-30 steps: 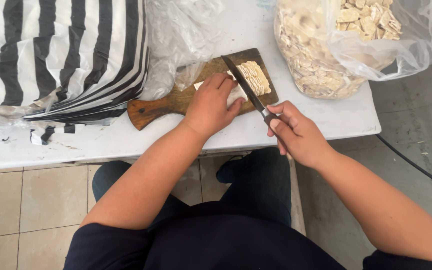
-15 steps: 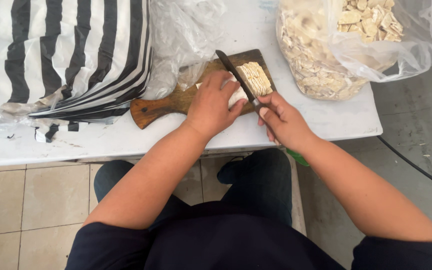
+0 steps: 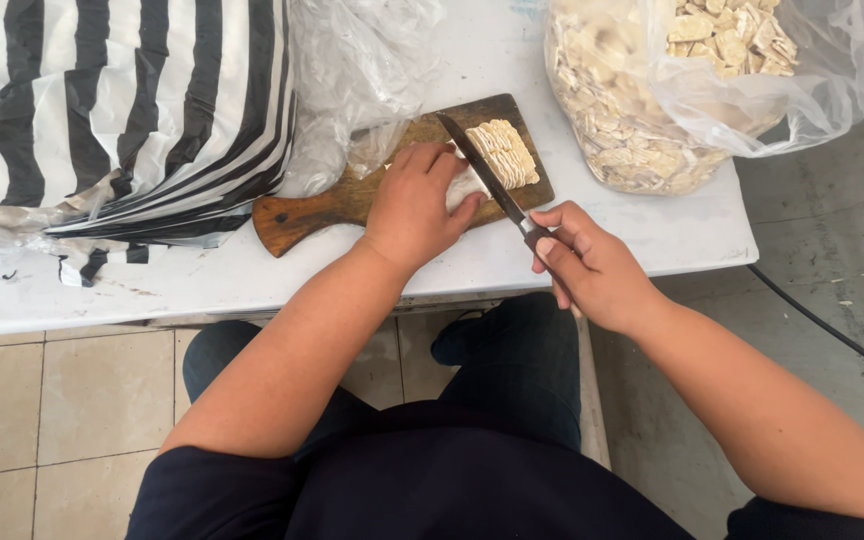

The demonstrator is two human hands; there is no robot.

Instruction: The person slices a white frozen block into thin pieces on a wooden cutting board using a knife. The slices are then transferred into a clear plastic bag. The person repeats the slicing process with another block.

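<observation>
My left hand (image 3: 414, 205) presses down on the pale, soft-looking, probably crumbly block (image 3: 464, 182) on the brown wooden cutting board (image 3: 327, 205), best steadied from its uncut end, while my right hand (image 3: 592, 268) grips the dark-bladed knife (image 3: 482, 172) slicing beside the cut pale strips (image 3: 504, 152).

White table (image 3: 652, 240), beige tiles (image 3: 42, 400), grey concrete (image 3: 822, 240).

A large clear plastic bag (image 3: 652, 110) bulging with pale beige cut pieces stands at the upper right of the frame, its mouth folded open. A crumpled, clear plastic bag (image 3: 352, 70) (apparently near empty) lies at the upper centre. At the upper left sprawls a black-and-white striped plastic sack (image 3: 112, 110). No labels, signs or screens are visible.
</observation>
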